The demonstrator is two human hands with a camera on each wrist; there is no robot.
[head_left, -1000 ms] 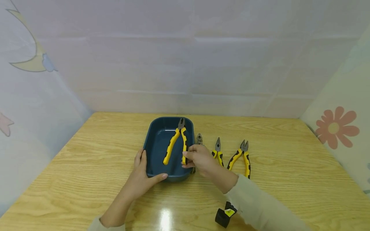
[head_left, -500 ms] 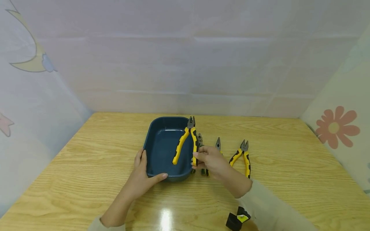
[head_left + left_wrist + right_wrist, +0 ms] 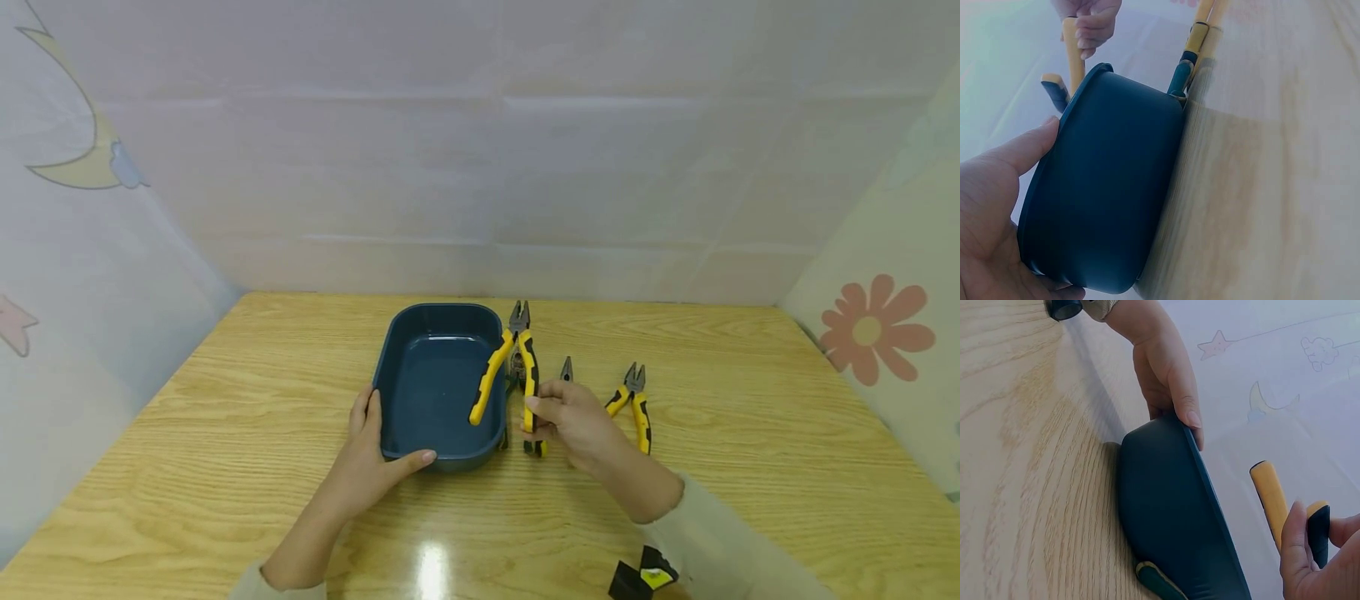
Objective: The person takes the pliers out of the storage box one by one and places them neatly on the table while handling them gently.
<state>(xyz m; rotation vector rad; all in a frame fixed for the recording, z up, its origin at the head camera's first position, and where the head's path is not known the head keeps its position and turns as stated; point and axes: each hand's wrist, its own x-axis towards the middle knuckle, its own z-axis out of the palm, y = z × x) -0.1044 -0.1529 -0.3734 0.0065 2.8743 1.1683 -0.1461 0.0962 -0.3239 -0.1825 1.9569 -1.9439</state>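
Note:
My left hand holds the near-left corner of a dark blue rectangular tub, its thumb over the near rim and its fingers along the left wall. My right hand pinches one handle of yellow-and-black pliers, raised above the tub's right rim with handles spread and head pointing away. In the right wrist view the pliers' free handle sticks up beside my fingers. In the left wrist view the tub stands on the table, and the raised pliers show beyond its rim.
On the wooden table, pliers with dark green handles lie against the tub's right side. Needle-nose pliers lie beyond, partly behind my right hand. Farther right lie spread yellow-and-black pliers. A patterned cloth wall stands at the back.
My right hand has moved the pliers rightward, from over the middle of the tub to over its right rim. My left hand and the tub have stayed put.

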